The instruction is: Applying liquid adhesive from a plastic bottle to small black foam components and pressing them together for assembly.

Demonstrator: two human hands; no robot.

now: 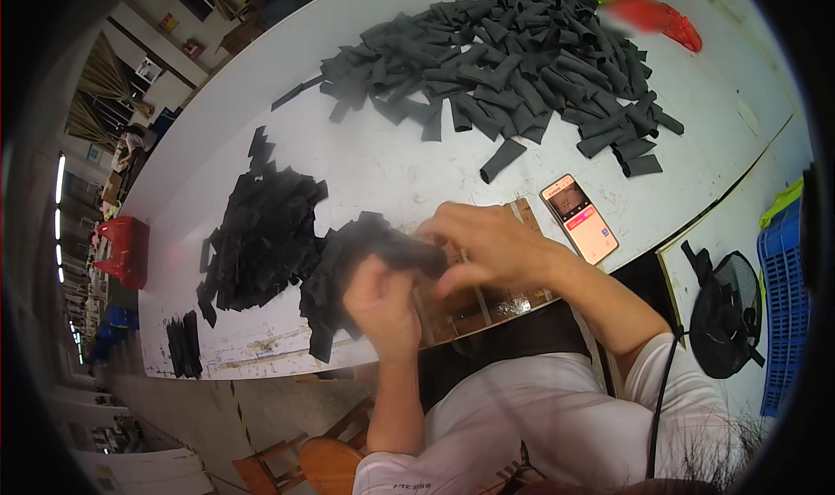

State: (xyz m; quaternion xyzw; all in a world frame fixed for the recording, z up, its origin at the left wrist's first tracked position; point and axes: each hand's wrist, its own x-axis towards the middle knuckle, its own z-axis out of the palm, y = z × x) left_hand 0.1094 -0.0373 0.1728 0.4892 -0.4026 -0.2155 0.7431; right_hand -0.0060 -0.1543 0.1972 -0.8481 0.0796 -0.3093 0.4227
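A dark fabric tube (413, 253) is stretched between my two hands at the table's near edge. My left hand (380, 302), smeared by motion, is closed at its lower side. With fingers and thumb curved round the tube's right end, my right hand (487, 244) grips it from the right. Just beyond my left hand lies a heap of flat black fabric pieces (270, 238), part of it reaching under the held tube. A large pile of dark grey fabric tubes (522, 69) spreads over the far side of the white table (365, 169).
Right of my right hand lies a lit phone (580, 219). A brown taped board (487, 308) is under my hands. Red bags (122, 251) hang at the left edge. A black mesh pouch (729, 312) and a blue crate (783, 304) stand at right.
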